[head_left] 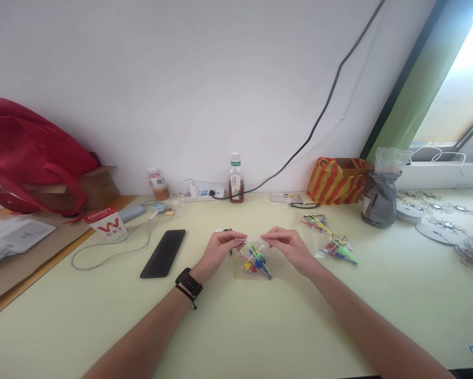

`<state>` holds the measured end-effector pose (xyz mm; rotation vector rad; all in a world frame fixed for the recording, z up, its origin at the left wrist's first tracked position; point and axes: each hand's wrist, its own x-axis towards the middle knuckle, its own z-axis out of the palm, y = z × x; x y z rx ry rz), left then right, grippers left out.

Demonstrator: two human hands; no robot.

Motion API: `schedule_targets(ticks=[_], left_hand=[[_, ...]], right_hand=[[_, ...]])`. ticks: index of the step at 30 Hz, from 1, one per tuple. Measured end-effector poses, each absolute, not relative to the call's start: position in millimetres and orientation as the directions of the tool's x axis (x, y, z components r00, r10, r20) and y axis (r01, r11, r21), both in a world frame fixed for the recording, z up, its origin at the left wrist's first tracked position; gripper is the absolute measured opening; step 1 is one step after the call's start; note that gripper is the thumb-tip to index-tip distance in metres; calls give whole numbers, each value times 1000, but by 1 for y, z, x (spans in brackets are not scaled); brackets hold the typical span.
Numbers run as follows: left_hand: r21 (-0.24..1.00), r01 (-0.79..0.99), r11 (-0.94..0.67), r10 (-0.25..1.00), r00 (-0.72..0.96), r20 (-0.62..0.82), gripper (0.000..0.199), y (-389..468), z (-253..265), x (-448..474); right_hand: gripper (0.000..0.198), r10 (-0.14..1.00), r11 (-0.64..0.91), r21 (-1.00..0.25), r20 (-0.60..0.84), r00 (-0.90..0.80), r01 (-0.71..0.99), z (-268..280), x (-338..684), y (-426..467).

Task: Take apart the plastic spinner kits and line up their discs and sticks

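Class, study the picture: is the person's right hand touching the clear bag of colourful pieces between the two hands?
Touching. The head view shows the right hand pinching the top edge of the clear bag between thumb and fingers.

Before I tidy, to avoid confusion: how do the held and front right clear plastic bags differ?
Left hand and right hand pinch the held bag at its top; the front right bag lies untouched by hands. The held bag is nearer the black phone than the front right bag. Both contain colourful pieces.
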<state>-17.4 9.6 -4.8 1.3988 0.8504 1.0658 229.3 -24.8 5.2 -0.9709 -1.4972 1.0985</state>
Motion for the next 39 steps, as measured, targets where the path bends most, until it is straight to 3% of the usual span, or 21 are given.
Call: schedule_targets(ticks=[6, 9, 12, 19, 24, 34, 39], left_hand=[[987, -68, -145, 938, 307, 159, 26, 7, -7, -13], [986, -74, -148, 938, 307, 163, 35, 6, -7, -12], [986, -54, -157, 929, 331, 166, 40, 6, -6, -12], [938, 131, -320, 884, 398, 246, 27, 10, -4, -16], [941, 112, -318, 878, 409, 248, 29, 12, -7, -17], [958, 61, -279, 880, 416, 230, 34, 5, -3, -12], [954, 82, -289, 872, 433, 228, 26, 9, -6, -15]], right_hand=[[27, 938, 292, -954, 272, -217, 63, 8, 230, -27], [40, 948, 207, -978, 197, -250, 13, 9, 228, -29], [37, 953, 158, -986, 138, -268, 56, 8, 225, -29], [33, 951, 283, -926, 236, -201, 252, 2, 227, -23], [38, 928, 366, -855, 304, -217, 367, 3, 231, -24], [29, 929, 320, -908, 244, -279, 271, 5, 228, -25], [30, 931, 286, -936, 219, -293, 207, 5, 228, -27]])
